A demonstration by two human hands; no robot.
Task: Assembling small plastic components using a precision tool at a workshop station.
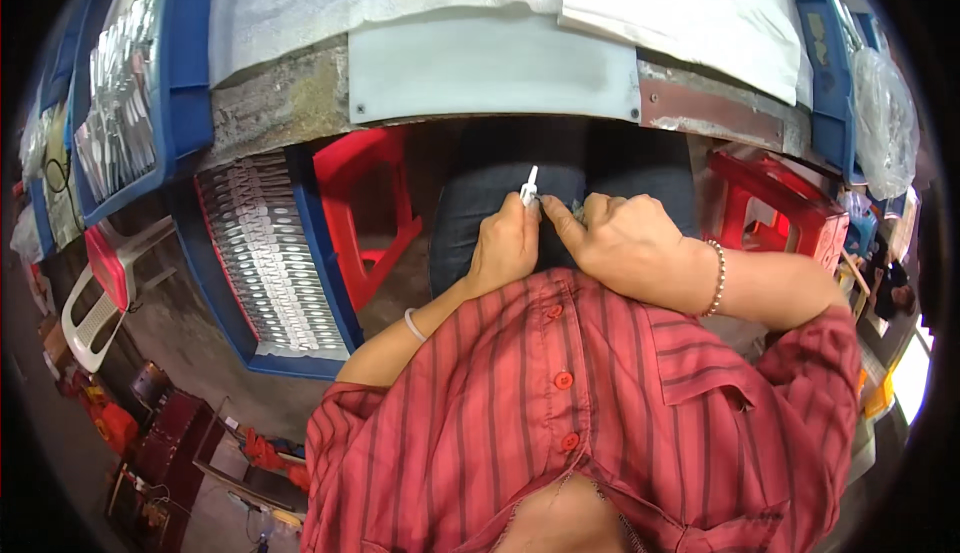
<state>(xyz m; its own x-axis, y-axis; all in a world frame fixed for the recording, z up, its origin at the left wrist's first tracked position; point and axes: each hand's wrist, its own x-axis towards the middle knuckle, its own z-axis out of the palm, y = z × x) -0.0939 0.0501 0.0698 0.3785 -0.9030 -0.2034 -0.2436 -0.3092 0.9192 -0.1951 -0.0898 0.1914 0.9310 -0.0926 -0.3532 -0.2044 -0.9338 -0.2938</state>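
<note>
Over my lap, my left hand (506,240) is closed in a pinch on a small white piece with a narrow pointed tip (530,183). Its tip points up and away from me. My right hand (630,238) is beside it, with fingers curled and the index finger reaching to the right side of the white piece. Something dark and thin shows at that fingertip, too small to name. Whatever the curled fingers of this hand hold is hidden. Both hands are just short of the table's front edge, where a pale grey plate (490,68) is fixed.
White cloths (680,13) cover the table. At left, a blue crate (345,328) holds rows of small silvery-white pieces; another blue crate (185,63) holds long silvery pieces. Red stools (375,213) stand under the table on both sides. A clear plastic bag (885,128) hangs at right.
</note>
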